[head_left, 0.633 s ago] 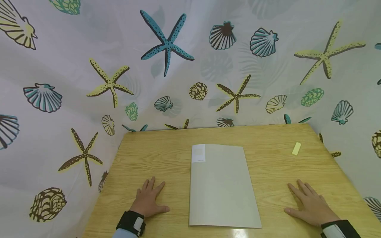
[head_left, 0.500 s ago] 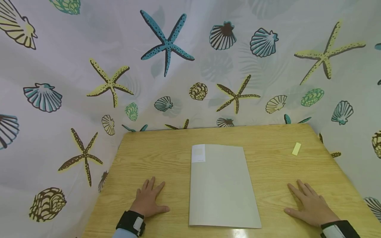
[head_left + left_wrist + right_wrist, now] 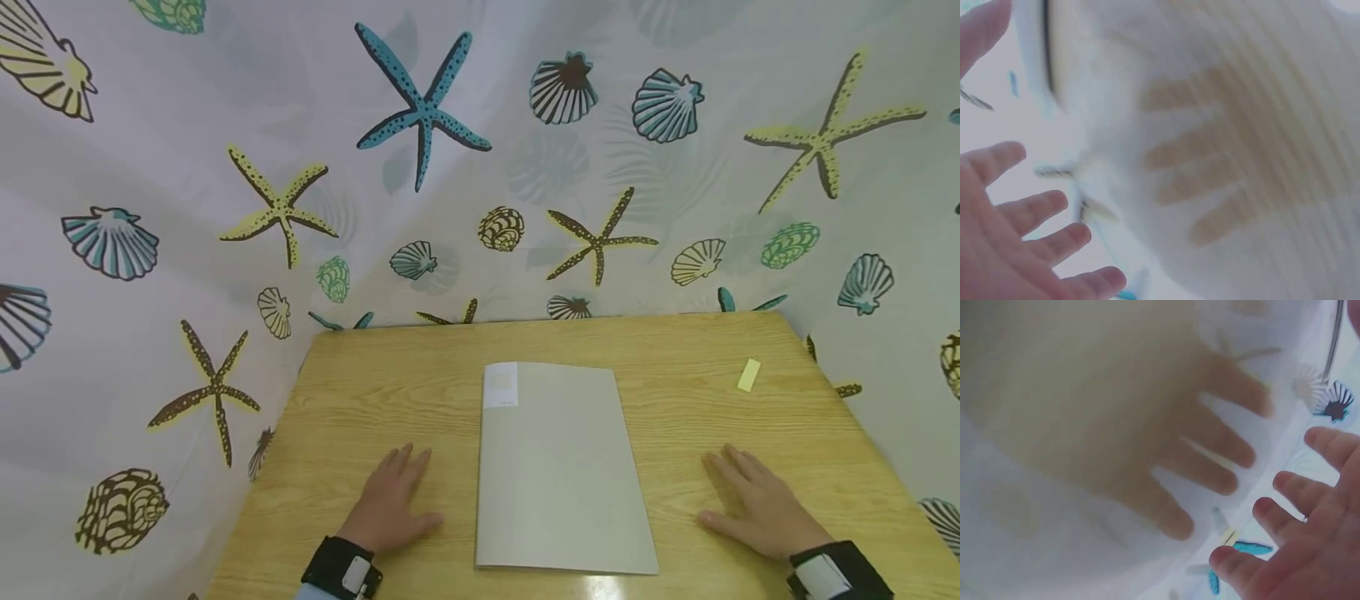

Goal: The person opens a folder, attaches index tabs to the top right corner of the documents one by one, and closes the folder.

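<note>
In the head view a pale grey folder with a white label at its upper left corner lies on the wooden table. To its left is my left hand, palm down, fingers spread and holding nothing. My right hand is in a similar pose on the folder's other side, also holding nothing. Both wrist views show straight fingers, as on the left hand and the right hand, apart from their reflections in the glossy tabletop. Neither hand touches the folder.
A small yellow strip lies toward the table's back right. Along the back and sides of the wooden table hangs a white cloth printed with shells and starfish. A dark band circles the left wrist; another band is on the right.
Both hands have risen from the table and moved a little inward, toward the folder. The folder and the yellow strip stay where they were.
</note>
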`<action>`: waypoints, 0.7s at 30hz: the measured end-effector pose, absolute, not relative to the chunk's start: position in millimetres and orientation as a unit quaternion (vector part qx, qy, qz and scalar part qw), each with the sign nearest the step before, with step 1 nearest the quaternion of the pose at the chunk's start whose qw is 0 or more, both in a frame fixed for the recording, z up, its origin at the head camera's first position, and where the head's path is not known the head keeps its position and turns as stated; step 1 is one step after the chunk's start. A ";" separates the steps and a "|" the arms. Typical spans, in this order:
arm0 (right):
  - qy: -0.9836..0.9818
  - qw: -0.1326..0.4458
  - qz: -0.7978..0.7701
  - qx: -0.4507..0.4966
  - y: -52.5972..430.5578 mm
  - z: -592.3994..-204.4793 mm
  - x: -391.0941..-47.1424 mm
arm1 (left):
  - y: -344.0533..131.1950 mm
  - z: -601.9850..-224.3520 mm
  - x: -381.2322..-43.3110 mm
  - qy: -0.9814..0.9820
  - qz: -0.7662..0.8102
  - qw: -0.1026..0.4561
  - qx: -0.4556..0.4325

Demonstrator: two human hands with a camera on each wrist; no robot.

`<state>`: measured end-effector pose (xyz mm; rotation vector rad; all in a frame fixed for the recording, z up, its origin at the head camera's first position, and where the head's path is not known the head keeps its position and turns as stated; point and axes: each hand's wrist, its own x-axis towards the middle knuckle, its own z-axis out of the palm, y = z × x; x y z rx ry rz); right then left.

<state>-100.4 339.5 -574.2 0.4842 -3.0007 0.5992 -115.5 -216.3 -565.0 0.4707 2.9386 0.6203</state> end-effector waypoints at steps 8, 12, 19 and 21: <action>-0.964 0.017 0.211 0.163 311.5 -566.4 -115.7 | -139.9 -543.0 -93.1 0.950 0.189 0.019 0.248; -0.965 0.009 0.209 0.159 295.2 -565.6 -123.1 | -110.3 -543.0 -81.9 0.951 0.148 0.006 0.271; -0.957 0.008 0.239 0.163 264.3 -563.1 -137.3 | -79.8 -545.2 -65.2 0.953 0.086 0.034 0.288; -0.955 0.009 0.250 0.159 258.0 -562.8 -140.7 | -75.0 -547.9 -63.0 0.956 0.081 0.034 0.281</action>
